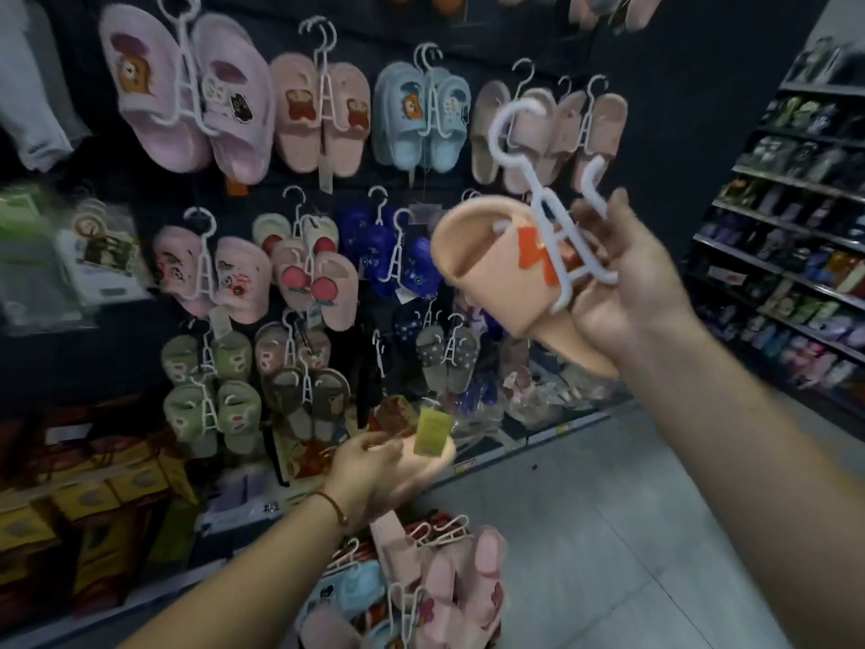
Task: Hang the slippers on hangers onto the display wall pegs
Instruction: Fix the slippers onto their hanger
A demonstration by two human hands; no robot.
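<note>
One peach slipper (pixel 496 269) sits up at our right, threaded on a white plastic hanger (pixel 552 217) whose hook curls above it. We see a smooth, matte upper with an orange patch on its band, the open mouth turned toward the display wall (pixel 655 63). Our right hand (pixel 627 292) grips slipper and hanger together, fingers curled round the hanger's lower frame and the sole.

Lower down, our left hand (pixel 374 470) holds a second peach slipper (pixel 430 461), fingers wrapped over it; a yellow-green tag (pixel 433 433) lies on top. It is blurred, so we cannot read more of its shape. A brown cord bracelet (pixel 334 505) circles that wrist.

Many pairs hang from the wall on white hangers: pink pairs (pixel 187 100), a light blue pair (pixel 421 119), dark blue pairs (pixel 393 260), and olive pairs (pixel 210 386). Below us, a heap of pink and blue slippers (pixel 435 592) on hangers waits near the grey floor (pixel 608 508).
</note>
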